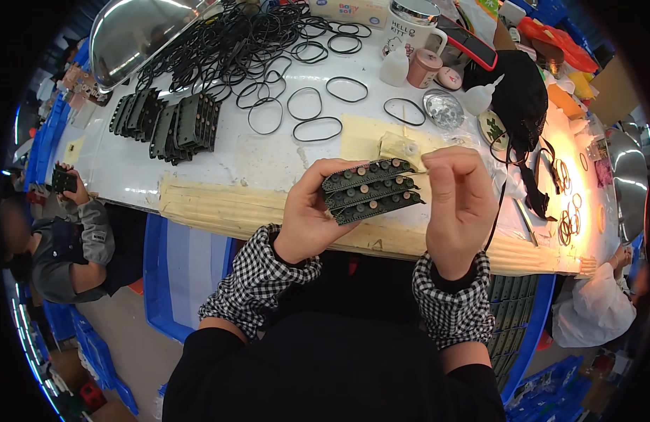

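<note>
My left hand (307, 211) is wrapped round three dark green plastic strips (370, 188) stacked side by side, each with a row of small round wheels, like toy tank tracks. Close to their right ends, my right hand (457, 204) has thumb and forefinger pinched together. What they hold, if anything, is too small to make out. Just beyond the strips, a yellowish taped block (399, 146) sits on the white table (268, 158). Black rubber bands (318, 129) lie loose past my hands, and more green parts (184, 126) stand in rows to the left.
A heap of black bands (233, 42) covers the back. A mug (413, 32), a white squeeze bottle (482, 96) and a black bag (515, 98) stand at the right. Tape pads the front edge (219, 207). Blue crates (177, 281) sit below; people work on both sides.
</note>
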A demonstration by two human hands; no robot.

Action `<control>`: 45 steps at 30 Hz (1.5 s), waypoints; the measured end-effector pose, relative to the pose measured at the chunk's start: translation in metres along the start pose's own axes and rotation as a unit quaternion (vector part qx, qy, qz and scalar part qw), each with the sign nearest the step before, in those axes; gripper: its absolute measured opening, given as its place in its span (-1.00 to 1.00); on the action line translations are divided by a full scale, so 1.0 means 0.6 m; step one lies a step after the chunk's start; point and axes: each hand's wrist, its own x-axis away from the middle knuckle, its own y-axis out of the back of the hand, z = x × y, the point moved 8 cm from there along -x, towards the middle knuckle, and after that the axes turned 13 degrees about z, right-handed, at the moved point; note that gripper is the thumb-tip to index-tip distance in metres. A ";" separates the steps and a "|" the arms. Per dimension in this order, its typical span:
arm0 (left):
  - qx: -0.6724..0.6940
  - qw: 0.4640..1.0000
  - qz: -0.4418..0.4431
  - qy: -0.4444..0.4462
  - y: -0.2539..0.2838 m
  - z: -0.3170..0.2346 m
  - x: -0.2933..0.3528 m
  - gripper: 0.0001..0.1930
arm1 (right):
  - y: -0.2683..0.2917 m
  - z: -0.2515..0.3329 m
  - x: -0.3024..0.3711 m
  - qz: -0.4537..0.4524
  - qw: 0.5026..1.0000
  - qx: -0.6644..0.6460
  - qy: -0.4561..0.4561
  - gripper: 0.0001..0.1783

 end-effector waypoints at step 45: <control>0.000 1.000 -0.031 -0.004 0.008 -0.004 0.003 -0.45 | -0.041 -0.008 0.016 0.061 0.998 0.025 0.018 -0.92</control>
